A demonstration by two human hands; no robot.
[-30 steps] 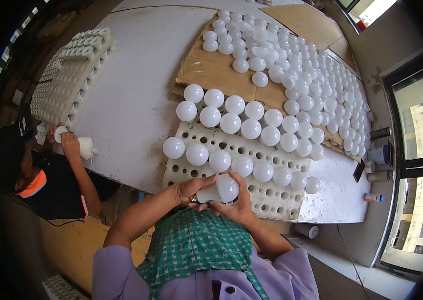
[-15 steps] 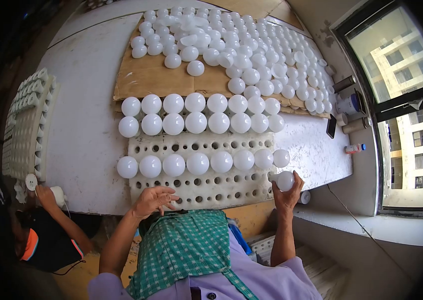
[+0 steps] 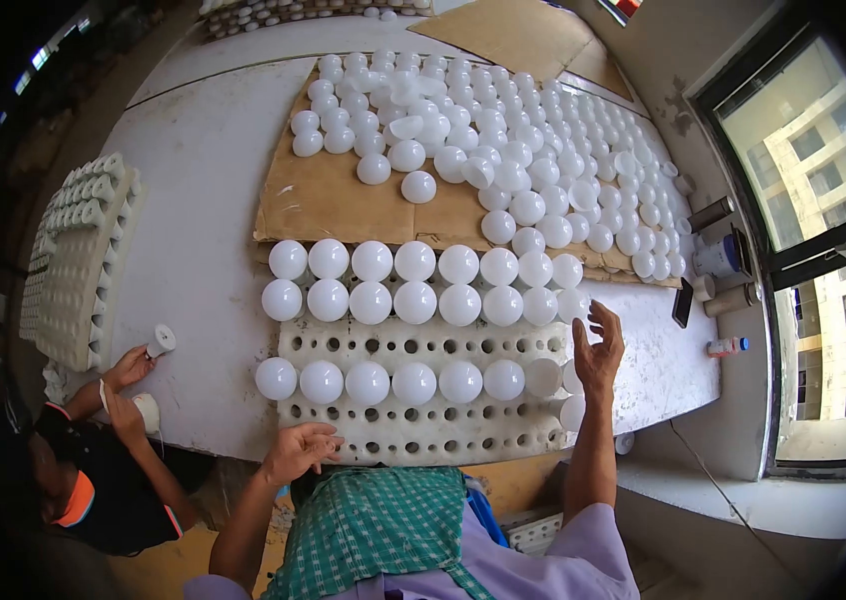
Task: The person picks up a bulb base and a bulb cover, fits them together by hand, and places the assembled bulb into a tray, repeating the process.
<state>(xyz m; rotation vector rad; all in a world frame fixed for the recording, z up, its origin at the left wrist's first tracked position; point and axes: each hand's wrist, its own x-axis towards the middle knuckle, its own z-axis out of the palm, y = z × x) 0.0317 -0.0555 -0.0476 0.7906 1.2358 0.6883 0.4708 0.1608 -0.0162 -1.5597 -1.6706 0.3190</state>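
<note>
A pale tray with rows of holes (image 3: pixel 423 344) holds white round covers standing in rows. Two full rows (image 3: pixel 414 303) run along its far part, and another row (image 3: pixel 414 383) stands nearer me. At the right end of the tray, my right hand (image 3: pixel 598 345) is raised with its fingers apart and nothing in them, beside the end covers. One cover (image 3: pixel 572 413) sits at the near right corner, below my right wrist. Over the tray's near left edge hovers my left hand (image 3: pixel 300 451), palm down, fingers apart and empty.
Many loose covers (image 3: pixel 528 208) lie on brown cardboard (image 3: pixel 343 200) behind the tray. At the left, a co-worker's hands (image 3: pixel 129 368) hold small white parts near stacked trays (image 3: pixel 78 270). A phone (image 3: pixel 682 303), a bottle (image 3: pixel 726 346) and cylinders (image 3: pixel 711 215) stand by the window.
My right hand has let go of the cover it held, which now sits at the tray's near right corner, and moved up. The camera view has shifted. The co-worker's hands have moved.
</note>
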